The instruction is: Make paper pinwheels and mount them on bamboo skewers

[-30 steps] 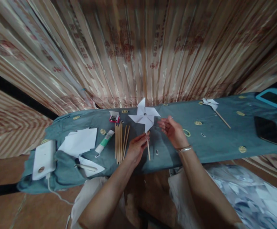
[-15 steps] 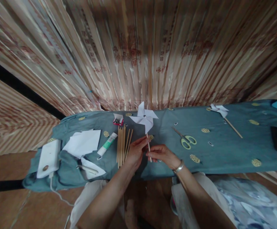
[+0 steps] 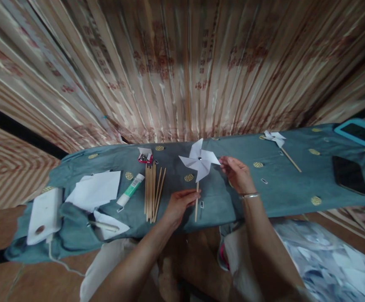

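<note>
A white paper pinwheel [image 3: 205, 166] on a wooden stick is held upright over the cloth-covered table. My left hand [image 3: 178, 206] is closed, pinching the stick below the blades between thumb and fingers. At the tip of the right-hand blade is my right hand [image 3: 237, 173], its fingers curled together on the paper edge; a bangle circles that wrist. A small dark pin head shows at the pinwheel's centre. Left of my left hand lie several wooden sticks [image 3: 150, 193], a glue stick [image 3: 131, 190] and a small red-and-white box of pins [image 3: 145, 156].
A second pinwheel [image 3: 276, 138] lies at the back right, near a black phone [image 3: 350, 175] and a blue-framed tablet [image 3: 360, 131]. White paper sheets [image 3: 94, 191], a folded paper piece with a pen-like tool [image 3: 105, 226] and a white corded device [image 3: 45, 216] occupy the left. A curtain hangs behind.
My right hand has left the lower stick and moved up and right to a blade tip. My left hand still grips the stick. The view has shifted right; the scissors no longer show.
</note>
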Tool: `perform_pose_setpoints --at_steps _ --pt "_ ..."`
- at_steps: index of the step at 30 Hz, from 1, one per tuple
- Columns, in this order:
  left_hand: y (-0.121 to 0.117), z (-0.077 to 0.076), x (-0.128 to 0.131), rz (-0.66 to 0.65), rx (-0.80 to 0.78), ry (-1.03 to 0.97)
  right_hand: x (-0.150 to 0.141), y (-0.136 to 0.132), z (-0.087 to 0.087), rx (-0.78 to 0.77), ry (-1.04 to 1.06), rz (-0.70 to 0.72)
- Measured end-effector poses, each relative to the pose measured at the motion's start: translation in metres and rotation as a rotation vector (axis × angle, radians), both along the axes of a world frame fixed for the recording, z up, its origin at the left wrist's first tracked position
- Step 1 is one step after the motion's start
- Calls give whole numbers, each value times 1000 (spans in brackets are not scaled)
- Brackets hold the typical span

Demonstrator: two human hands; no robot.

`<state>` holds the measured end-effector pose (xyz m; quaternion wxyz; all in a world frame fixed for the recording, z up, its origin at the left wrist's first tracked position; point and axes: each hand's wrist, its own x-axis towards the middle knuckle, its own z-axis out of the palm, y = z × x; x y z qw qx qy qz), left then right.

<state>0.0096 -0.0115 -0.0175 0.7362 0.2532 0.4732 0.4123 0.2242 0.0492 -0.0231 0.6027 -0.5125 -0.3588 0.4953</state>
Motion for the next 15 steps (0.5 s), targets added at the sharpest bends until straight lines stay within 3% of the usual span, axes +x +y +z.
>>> perform_pose_setpoints --at_steps 6,15 --pt "-2 -3 4 -29 32 48 -3 -1 4 -36 -6 29" --pt "5 -2 6 67 125 135 -21 -9 10 -75 -24 184"
